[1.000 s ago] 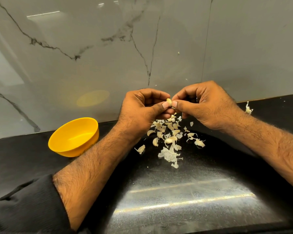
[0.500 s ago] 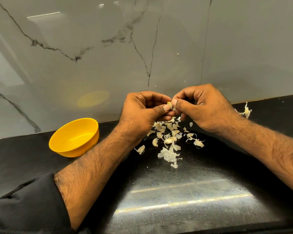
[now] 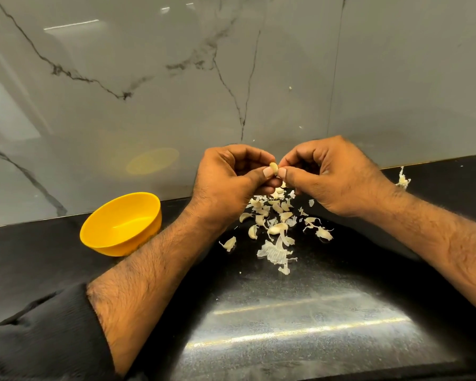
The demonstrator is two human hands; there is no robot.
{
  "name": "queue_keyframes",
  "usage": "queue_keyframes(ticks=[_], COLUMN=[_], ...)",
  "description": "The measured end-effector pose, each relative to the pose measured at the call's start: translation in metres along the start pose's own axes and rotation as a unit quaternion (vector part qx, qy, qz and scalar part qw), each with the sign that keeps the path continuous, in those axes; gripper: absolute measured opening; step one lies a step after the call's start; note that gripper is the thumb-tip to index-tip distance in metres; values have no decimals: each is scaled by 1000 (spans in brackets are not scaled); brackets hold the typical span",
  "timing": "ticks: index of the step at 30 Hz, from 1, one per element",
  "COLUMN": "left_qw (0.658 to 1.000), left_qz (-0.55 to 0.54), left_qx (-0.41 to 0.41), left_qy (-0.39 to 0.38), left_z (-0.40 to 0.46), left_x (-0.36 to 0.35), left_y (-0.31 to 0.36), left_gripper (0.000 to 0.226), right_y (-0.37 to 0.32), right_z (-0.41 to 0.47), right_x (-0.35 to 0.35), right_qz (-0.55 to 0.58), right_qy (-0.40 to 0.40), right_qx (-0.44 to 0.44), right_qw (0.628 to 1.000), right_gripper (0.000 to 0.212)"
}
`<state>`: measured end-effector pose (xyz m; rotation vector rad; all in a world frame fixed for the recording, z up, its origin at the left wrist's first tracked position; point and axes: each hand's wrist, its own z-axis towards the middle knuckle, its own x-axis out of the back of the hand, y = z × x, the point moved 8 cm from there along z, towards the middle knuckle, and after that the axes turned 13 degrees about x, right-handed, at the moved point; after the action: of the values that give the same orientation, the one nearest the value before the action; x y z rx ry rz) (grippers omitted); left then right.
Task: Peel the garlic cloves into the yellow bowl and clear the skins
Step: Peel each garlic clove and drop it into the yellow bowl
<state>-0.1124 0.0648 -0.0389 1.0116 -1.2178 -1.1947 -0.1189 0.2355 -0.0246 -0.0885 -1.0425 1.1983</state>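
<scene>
Both hands, left hand (image 3: 228,178) and right hand (image 3: 333,177), curled, thumbs together, pinching one garlic clove (image 3: 273,167) above the skins (image 3: 275,229).

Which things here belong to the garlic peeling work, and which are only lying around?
For the job:
garlic clove, pinched between left hand and right hand
yellow bowl
pile of skins and cloves on the black counter

Just there:
stray garlic scrap by the marble wall
</scene>
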Motion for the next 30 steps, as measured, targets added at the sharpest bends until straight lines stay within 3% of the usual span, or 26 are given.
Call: queue_keyframes(ticks=[3, 16, 19, 24, 30], left_qw=[998, 982, 989, 999, 993], left_qz=[62, 157, 125, -25, -90], left_qx=[-24, -87, -68, 11, 31], left_qy=[20, 52, 30, -38, -70], left_z=[0, -5, -3, 2, 2], left_x=[-2, -10, -9, -3, -6], left_y=[1, 4, 2, -6, -8], left_gripper=[12, 14, 12, 14, 16], right_y=[-2, 6, 7, 4, 4], right_z=[1, -2, -2, 0, 1], right_x=[-3, -9, -9, -5, -3], right_qz=[-43, -27, 0, 48, 114], right_qy=[-6, 4, 13, 18, 25], right_qx=[16, -16, -19, -16, -23], right_qw=[999, 1000, 1000, 999, 993], right_gripper=[10, 14, 13, 11, 10])
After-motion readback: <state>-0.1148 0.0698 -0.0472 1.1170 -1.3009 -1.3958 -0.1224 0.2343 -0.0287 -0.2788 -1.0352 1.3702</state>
